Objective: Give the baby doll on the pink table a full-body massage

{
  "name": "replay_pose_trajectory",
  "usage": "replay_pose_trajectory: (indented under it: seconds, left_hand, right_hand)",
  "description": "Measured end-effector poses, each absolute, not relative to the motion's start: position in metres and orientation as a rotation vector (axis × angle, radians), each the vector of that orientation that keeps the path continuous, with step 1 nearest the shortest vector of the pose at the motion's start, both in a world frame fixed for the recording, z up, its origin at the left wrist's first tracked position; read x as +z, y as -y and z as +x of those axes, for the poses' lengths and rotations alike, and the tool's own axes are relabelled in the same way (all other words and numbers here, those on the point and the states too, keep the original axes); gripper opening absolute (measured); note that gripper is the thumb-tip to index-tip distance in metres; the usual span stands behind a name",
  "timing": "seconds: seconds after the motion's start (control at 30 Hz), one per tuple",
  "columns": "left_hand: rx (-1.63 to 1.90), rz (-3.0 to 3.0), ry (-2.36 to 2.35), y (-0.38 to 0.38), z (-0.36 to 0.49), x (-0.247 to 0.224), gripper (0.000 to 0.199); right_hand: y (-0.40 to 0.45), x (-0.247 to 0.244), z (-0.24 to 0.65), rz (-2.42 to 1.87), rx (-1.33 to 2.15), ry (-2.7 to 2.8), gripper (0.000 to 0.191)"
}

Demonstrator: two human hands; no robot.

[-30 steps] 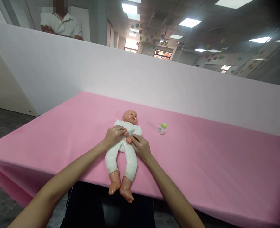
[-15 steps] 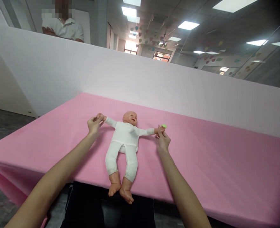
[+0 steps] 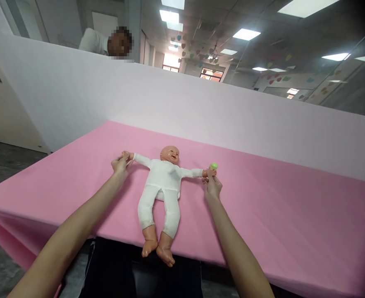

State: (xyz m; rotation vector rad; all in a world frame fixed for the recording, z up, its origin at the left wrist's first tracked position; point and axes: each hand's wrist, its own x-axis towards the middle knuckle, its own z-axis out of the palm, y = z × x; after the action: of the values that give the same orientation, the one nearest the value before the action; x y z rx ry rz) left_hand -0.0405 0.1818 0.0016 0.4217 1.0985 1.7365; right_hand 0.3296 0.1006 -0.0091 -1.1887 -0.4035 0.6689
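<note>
A baby doll [image 3: 163, 176] in a white cloth body lies on its back on the pink tablecloth [image 3: 278, 215], arms stretched sideways. Its bare feet reach over the table's near edge. My left hand [image 3: 120, 165] is closed round the doll's hand on the left side. On the other side, my right hand [image 3: 212, 185] grips the doll's other hand between thumb and fingers. A small light-green object [image 3: 213, 166] shows just beyond that doll hand; I cannot make out what it is.
A white partition [image 3: 201, 107] stands along the table's far side. Behind it, at upper left, a person in a white top [image 3: 95, 41] leans over. A door [image 3: 5, 107] is at the far left. My dark-clothed legs [image 3: 108, 269] are below the table edge.
My left hand has moved slightly left and down with the doll's hand, straightening that arm outward. My right hand has hardly moved. The person behind the partition has bent down towards the right.
</note>
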Motion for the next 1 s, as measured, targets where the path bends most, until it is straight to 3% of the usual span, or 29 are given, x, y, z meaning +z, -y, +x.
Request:
replay_pose_trajectory:
  seconds: [0.1,0.2,0.3,0.5,0.67,0.87,1.0]
  left_hand:
    - [1.833,0.962,-1.109,-0.17,-0.019,0.014,0.018]
    - [1.811,1.559,-1.165,-0.156,0.005,0.015,0.015]
    - [1.581,2.196,-1.227,-0.143,0.023,0.002,0.01]
    - [1.219,2.815,-1.087,-0.135,0.034,-0.023,0.02]
    - [1.41,2.435,-1.172,-0.143,0.024,-0.005,0.01]
    - [1.746,1.075,-1.191,-0.167,-0.022,0.011,0.017]
    - [1.644,0.337,-1.225,-0.178,-0.046,-0.002,0.012]
  right_hand:
    - [-0.093,0.004,0.302,-1.205,0.48,0.793,0.052]
    - [-0.086,0.007,0.273,-1.219,0.245,1.259,0.039]
    - [-0.08,-0.008,0.253,-1.165,-0.03,1.777,0.022]
    - [-0.077,-0.034,0.244,-1.126,-0.334,2.185,0.026]
    - [-0.082,-0.015,0.258,-1.147,-0.036,1.799,0.023]
    - [-0.096,0.001,0.317,-1.238,0.488,0.746,0.047]
    - [-0.1,-0.014,0.347,-1.252,0.727,0.246,0.04]
